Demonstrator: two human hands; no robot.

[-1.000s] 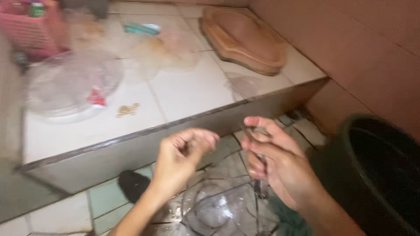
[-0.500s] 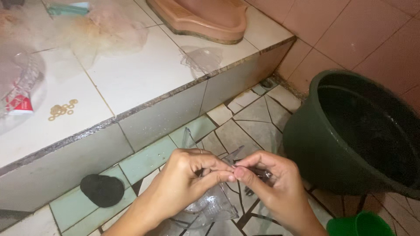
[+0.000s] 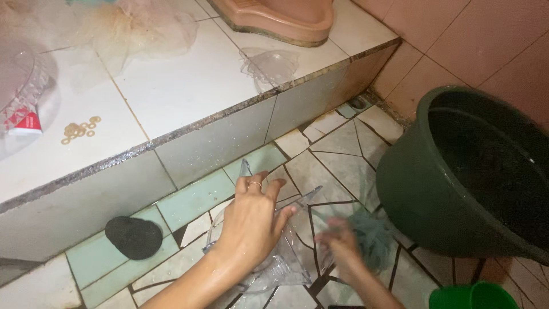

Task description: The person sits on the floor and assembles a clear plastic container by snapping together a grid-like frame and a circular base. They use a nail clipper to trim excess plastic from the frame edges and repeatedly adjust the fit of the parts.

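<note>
My left hand [image 3: 251,220] rests on a clear plastic container [image 3: 289,254] standing on the floor, fingers spread over its rim and side; a ring shows on one finger. My right hand [image 3: 343,246] is blurred, low beside the container, closed on a dark green scrubbing pad [image 3: 372,243]. Both hands look wet.
A large dark green tub [image 3: 474,177] stands at the right, a small bright green cup [image 3: 472,296] below it. A black lump [image 3: 134,236] lies on the floor at the left. The raised tiled step [image 3: 189,91] holds a squat toilet pan [image 3: 280,17], clear plastic pieces [image 3: 271,64] and small rings [image 3: 80,130].
The hands, pinched together over the container half a second ago, have parted. The left now lies on the container; the right has dropped to the green pad.
</note>
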